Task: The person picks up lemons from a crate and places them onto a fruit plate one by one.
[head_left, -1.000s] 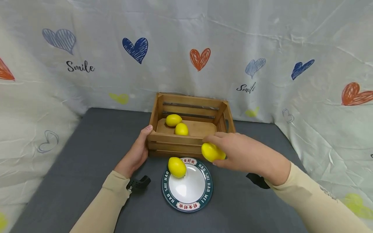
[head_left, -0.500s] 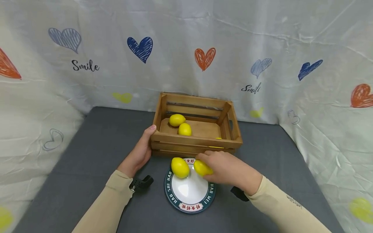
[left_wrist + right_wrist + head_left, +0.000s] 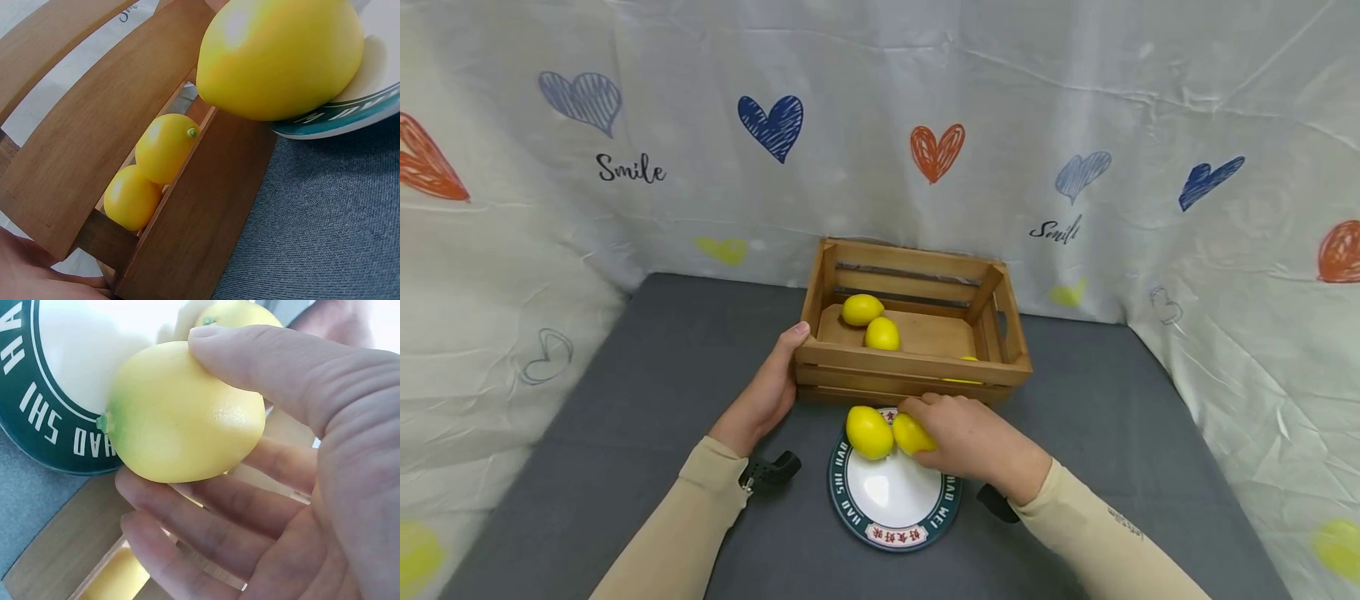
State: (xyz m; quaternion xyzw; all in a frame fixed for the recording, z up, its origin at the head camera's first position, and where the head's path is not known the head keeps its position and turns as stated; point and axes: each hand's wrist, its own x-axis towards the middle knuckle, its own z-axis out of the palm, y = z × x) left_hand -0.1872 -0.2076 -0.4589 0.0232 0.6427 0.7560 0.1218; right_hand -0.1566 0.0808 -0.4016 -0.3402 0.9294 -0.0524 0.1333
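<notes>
My right hand (image 3: 970,437) pinches a yellow lemon (image 3: 912,434) between thumb and fingers over the far part of a white plate with a dark green rim (image 3: 847,504). Just left of it, a second lemon (image 3: 869,432) lies on the plate. In the right wrist view, the held lemon (image 3: 187,412) shows its green stem end. My left hand (image 3: 767,387) grips the left end of a slatted wooden crate (image 3: 880,358), its thumb on the rim. Inside lie two lemons, one at the back (image 3: 862,310) and one nearer (image 3: 882,334). A further lemon (image 3: 970,359) is mostly hidden behind the front wall.
The crate stands at the back of a dark grey table (image 3: 625,467), directly behind the plate. A pale curtain (image 3: 865,67) printed with hearts hangs behind and at both sides. Black straps with camera mounts (image 3: 771,469) sit at the wrists.
My right hand has carried its lemon from the crate's front right down and left to the plate, beside the other lemon. The left hand keeps its grip on the crate.
</notes>
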